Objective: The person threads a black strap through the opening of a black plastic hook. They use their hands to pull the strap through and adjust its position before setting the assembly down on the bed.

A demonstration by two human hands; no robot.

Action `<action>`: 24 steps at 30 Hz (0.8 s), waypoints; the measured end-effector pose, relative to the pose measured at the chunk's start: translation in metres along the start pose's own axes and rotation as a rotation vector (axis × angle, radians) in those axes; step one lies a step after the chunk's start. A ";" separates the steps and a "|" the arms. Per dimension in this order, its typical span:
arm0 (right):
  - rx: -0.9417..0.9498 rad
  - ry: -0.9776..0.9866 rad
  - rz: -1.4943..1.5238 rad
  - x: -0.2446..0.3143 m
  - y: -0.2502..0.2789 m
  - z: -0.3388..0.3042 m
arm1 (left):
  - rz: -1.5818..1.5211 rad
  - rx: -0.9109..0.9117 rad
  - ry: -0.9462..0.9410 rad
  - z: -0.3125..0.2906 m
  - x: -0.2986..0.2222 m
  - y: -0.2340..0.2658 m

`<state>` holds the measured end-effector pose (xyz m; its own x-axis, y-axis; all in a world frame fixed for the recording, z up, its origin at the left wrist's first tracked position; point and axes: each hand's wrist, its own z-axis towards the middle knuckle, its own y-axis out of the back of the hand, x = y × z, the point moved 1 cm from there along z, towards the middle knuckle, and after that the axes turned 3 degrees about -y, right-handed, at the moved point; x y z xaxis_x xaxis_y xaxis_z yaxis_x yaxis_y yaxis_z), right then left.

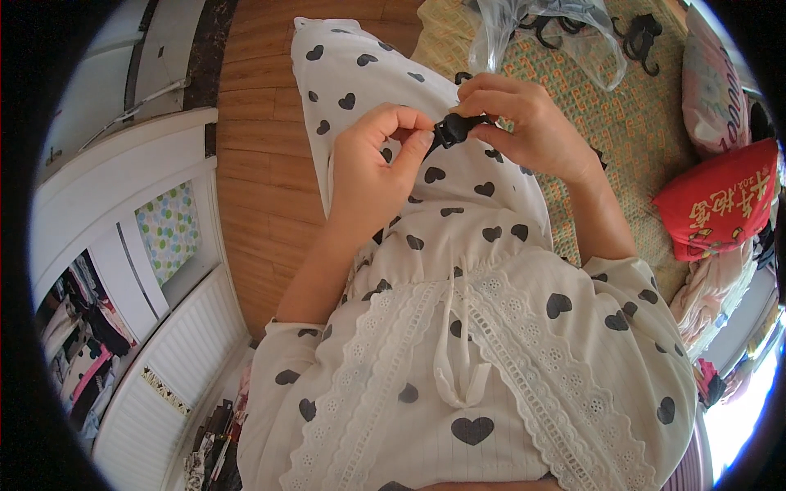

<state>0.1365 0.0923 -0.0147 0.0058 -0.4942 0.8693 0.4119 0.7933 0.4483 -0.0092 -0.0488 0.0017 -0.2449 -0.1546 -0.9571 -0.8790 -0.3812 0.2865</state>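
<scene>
Over my lap, a small black plastic piece [454,129] is held between both hands. My left hand [375,164] pinches its left end with thumb and forefinger. From the other side my right hand [528,123] grips it, fingers curled round the upper end. Its exact kind does not show, as fingertips cover part of it. On the patterned mat [610,114] lies a similar black piece with curved hooks [641,39]. A clear plastic bag [495,37] at the far edge has more black hooked pieces in or beneath it.
A red cushion [712,209] and a pale printed cushion [711,90] sit at the right, with clothes [711,290] piled nearby. To the left are a wooden floor [266,180] and a white cabinet [164,352] with clothes in it.
</scene>
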 end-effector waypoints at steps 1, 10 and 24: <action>0.000 0.000 0.000 0.000 0.000 0.000 | 0.025 0.001 -0.024 0.000 -0.001 -0.001; 0.000 0.006 0.034 -0.005 -0.004 0.003 | -0.418 0.082 0.207 0.009 0.002 -0.001; -0.002 -0.051 0.067 -0.009 -0.006 0.018 | -0.407 0.078 0.222 0.033 0.003 0.005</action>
<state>0.1175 0.0986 -0.0212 -0.0129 -0.4213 0.9068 0.4137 0.8234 0.3885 -0.0273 -0.0214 -0.0016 0.2122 -0.2015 -0.9562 -0.9155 -0.3831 -0.1224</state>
